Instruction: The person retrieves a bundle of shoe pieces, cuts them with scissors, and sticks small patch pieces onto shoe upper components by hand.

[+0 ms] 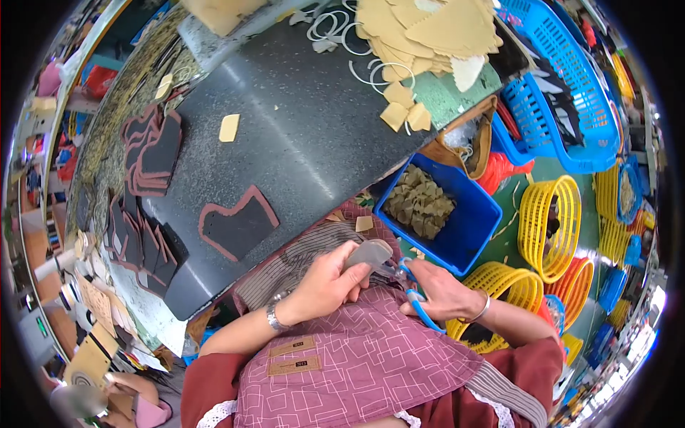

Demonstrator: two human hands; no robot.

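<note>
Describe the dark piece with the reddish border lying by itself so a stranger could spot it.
Find the big dark tabletop. By its edge nearest the person's lap lies a flat, dark piece with a reddish border along its curved edges. It lies alone, whereas the similar pieces to its left in the picture overlap in bunches.

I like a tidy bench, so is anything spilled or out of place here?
Mildly: thin white curled strips straggle beside the untidy heap of beige cut sheets, and one small beige rectangular piece lies alone on the dark speckled worktop, away from that heap. Nothing looks clearly damaged.
</note>
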